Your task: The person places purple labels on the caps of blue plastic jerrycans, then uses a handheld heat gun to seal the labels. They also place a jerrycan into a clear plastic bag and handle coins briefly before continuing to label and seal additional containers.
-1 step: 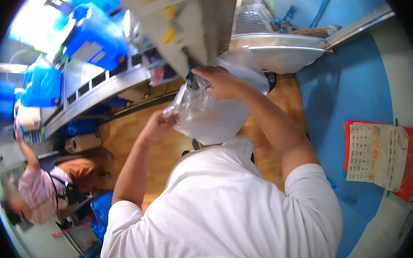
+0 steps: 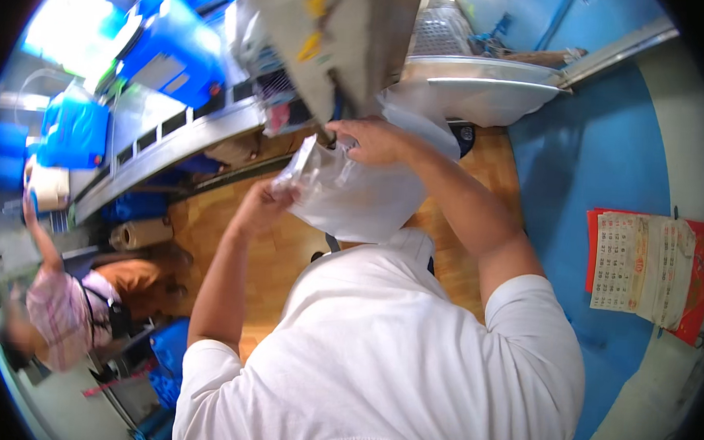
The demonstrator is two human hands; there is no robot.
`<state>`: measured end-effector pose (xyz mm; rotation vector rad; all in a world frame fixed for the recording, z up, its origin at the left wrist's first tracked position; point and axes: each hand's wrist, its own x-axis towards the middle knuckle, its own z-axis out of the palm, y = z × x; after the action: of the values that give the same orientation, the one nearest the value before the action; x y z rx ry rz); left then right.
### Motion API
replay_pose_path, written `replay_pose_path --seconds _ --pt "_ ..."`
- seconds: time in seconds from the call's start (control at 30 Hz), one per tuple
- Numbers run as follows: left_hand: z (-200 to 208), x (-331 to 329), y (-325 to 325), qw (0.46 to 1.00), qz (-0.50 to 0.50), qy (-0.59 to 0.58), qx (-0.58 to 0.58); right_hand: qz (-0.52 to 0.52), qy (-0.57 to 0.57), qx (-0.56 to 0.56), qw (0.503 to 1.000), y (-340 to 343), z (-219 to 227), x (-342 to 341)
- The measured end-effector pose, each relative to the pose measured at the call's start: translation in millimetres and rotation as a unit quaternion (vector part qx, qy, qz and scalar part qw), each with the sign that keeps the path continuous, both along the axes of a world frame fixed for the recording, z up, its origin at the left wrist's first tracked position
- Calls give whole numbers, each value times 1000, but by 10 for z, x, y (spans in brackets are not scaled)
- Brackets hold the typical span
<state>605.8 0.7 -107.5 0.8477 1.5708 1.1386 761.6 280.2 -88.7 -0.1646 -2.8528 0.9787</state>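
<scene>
A clear, whitish plastic bag [image 2: 361, 196] hangs in front of my body. Its crumpled upper edge catches the light. My left hand [image 2: 266, 204] is closed on the bag's left edge, fingers pinched together. At the bag's top right, my right hand [image 2: 375, 141] grips the rim, thumb bent under and fingers pointing left. More thin film [image 2: 411, 107] spreads beyond my right wrist. The bag covers part of my legs, and I cannot make out anything inside it.
A pale post-like panel [image 2: 330, 49] stands just ahead. Blue jugs [image 2: 173, 52] rest on a metal rack [image 2: 175, 145] at left, where a person [image 2: 72, 312] reaches out. White basins [image 2: 488, 99] lie far right; a calendar [image 2: 639, 266] hangs on the right wall.
The view has shifted slightly. My left hand sits a little further left and higher, still gripping the bag. My right hand has barely moved.
</scene>
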Motion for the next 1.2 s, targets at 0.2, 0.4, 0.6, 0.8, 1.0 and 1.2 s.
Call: replay_pose_path --seconds 0.2,0.4,0.6,0.8,1.0,1.2 --pt "431 -1060 -1643 986 147 65 48 75 -85 -174 978 -955 150 -843" --pt "761 -1674 -2934 943 305 84 100 94 -18 -178 979 -1264 340 -1465" --pt "656 -2435 -3983 812 551 176 78 -38 24 42 998 -1341 598 -1801" --pt "622 -3430 -5004 678 683 52 265 -57 -38 1 998 -1139 283 -2355" --pt "564 -4446 -6189 616 776 19 131 -68 -92 -203 972 -929 -199 -3075" --pt "529 -5039 -6339 664 727 168 -54 25 114 -10 993 -960 -34 -3974"
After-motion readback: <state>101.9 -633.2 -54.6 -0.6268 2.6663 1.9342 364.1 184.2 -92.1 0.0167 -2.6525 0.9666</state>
